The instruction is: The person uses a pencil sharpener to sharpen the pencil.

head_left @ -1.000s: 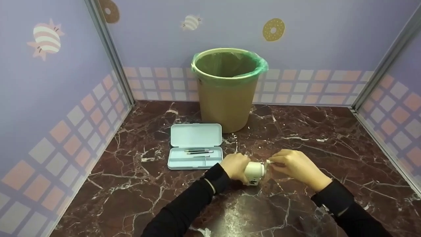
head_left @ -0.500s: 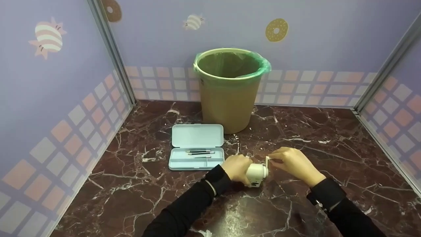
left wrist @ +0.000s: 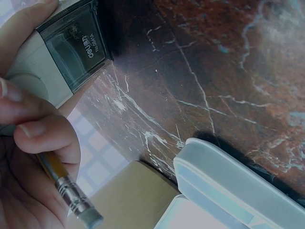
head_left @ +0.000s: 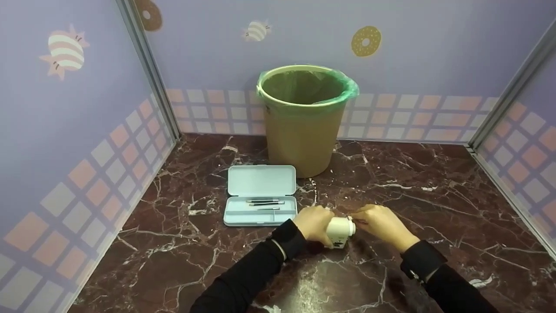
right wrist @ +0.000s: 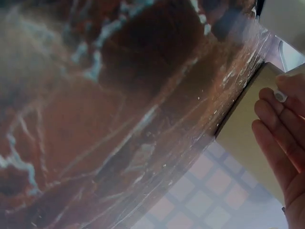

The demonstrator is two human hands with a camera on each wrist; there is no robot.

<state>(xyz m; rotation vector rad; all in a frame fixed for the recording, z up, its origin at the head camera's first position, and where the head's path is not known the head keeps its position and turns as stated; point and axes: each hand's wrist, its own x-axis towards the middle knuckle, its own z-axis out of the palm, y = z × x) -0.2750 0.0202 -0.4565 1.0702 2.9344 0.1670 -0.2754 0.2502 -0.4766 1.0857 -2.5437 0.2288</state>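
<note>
A white crank pencil sharpener (head_left: 340, 231) lies on the table with its crank end toward the right. My left hand (head_left: 313, 224) grips its body from the left. In the left wrist view, a pencil (left wrist: 57, 171) with a metal band and worn eraser sticks out under the curled fingers; its other end is hidden. The sharpener's clear shavings drawer (left wrist: 78, 45) shows dark bits inside. At the crank, my right hand (head_left: 382, 225) pinches the small white knob (right wrist: 280, 96) between thumb and forefinger, the other fingers extended. The crank arm is mostly hidden in the head view.
Left of the sharpener lies an open light-blue pencil case (head_left: 262, 180), with several pencils (head_left: 266, 203) in its upper compartment. A tan bin (head_left: 302, 139) with a green liner stands behind. Patterned walls enclose the marbled table (head_left: 173, 261) at the back and sides.
The right hand has moved around with the crank, now lower and slightly left; the crank arm stood upright half a second ago. The left hand keeps its grip, almost still.
</note>
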